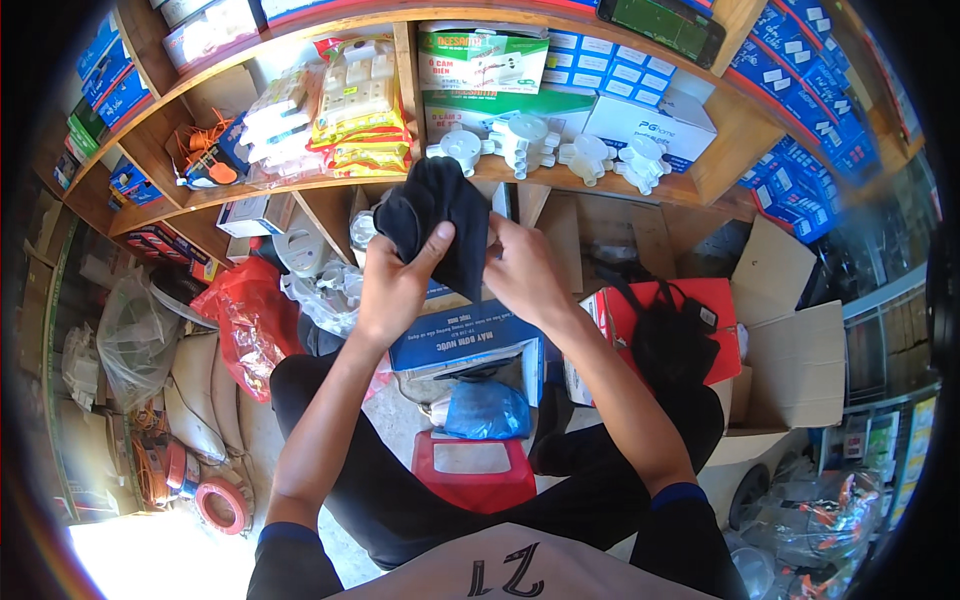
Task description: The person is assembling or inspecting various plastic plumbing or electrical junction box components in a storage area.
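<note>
A black cloth [435, 215] is held up in front of the wooden shelves. My left hand [392, 285] grips its lower left part, thumb across the fabric. Its right edge is pinched by my right hand [522, 270], fingers closed. Below the hands lies a blue cardboard box [460, 338]. Both forearms rise from the lower edge, over my black trousers.
Wooden shelves [330, 185] carry white round junction boxes [525, 145], yellow packets [360, 110] and blue and green boxes. A red box [690, 300] with a black bag [668, 340], an open carton [790, 360], a red plastic stool [472, 470], a blue bag [487, 410] and red bags [250, 320] surround me.
</note>
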A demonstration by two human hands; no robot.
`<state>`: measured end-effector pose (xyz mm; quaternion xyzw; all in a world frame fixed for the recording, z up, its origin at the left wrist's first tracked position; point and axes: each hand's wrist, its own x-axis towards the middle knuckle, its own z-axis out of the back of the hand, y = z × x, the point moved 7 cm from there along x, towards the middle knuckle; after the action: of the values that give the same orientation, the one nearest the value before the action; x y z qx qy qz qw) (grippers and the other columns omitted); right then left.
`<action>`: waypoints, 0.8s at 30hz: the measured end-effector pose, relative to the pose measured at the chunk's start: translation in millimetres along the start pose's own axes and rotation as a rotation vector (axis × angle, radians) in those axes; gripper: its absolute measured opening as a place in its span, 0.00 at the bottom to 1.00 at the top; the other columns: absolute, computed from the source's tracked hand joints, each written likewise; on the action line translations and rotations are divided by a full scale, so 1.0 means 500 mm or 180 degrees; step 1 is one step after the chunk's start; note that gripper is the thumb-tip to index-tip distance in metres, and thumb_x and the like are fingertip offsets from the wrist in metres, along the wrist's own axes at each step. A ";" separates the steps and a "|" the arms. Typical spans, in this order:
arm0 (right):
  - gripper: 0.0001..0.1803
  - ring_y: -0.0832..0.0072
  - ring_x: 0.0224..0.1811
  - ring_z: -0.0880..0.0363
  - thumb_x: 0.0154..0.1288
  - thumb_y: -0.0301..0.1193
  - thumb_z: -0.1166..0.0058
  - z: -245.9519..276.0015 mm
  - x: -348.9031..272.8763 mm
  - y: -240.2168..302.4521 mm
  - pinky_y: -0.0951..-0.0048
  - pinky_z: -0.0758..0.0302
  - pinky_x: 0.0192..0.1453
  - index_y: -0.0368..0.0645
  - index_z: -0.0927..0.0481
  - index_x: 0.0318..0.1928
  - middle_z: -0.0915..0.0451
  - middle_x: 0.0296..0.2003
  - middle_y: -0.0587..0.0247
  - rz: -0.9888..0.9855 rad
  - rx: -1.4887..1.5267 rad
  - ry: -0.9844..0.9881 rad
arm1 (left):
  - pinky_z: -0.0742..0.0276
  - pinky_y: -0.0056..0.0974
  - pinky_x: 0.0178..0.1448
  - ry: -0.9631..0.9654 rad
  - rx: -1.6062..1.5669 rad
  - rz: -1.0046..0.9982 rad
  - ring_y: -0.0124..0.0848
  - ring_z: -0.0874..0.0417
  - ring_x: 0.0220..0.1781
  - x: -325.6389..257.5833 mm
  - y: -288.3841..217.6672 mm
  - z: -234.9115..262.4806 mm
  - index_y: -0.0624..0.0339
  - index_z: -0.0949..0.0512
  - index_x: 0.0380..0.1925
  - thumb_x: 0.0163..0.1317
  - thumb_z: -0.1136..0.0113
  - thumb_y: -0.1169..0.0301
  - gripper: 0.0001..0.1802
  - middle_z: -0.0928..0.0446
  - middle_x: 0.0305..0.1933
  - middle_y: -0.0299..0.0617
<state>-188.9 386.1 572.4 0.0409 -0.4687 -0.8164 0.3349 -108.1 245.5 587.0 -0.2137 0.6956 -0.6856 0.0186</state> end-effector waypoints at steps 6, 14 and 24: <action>0.12 0.45 0.36 0.14 0.69 0.29 0.41 -0.037 -0.020 0.014 0.55 0.21 0.39 0.31 0.22 0.44 0.15 0.31 0.41 -0.0019 0.0941 0.0109 | 0.20 0.30 0.51 0.0046 0.0055 0.0007 0.21 0.18 0.46 0.018 -0.006 0.016 0.71 0.20 0.57 0.74 0.37 0.70 0.17 0.14 0.48 0.38; 0.16 0.45 0.30 0.15 0.66 0.38 0.37 0.010 -0.016 0.032 0.52 0.21 0.35 0.35 0.19 0.33 0.17 0.25 0.43 -0.0187 -0.0507 -0.0201 | 0.22 0.29 0.52 0.0162 -0.0676 0.0630 0.20 0.19 0.45 0.016 0.046 0.008 0.69 0.19 0.57 0.73 0.34 0.66 0.19 0.15 0.47 0.36; 0.23 0.62 0.23 0.24 0.65 0.49 0.32 0.036 -0.008 0.014 0.61 0.29 0.30 0.38 0.16 0.37 0.23 0.20 0.55 0.0038 -0.0473 -0.0081 | 0.19 0.30 0.48 -0.0027 0.0365 0.0374 0.22 0.16 0.39 0.025 0.007 0.032 0.67 0.14 0.46 0.69 0.31 0.69 0.12 0.12 0.41 0.38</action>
<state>-189.2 399.2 586.9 0.0028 -0.4112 -0.8474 0.3359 -115.0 226.2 586.1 -0.1740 0.6664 -0.7212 0.0739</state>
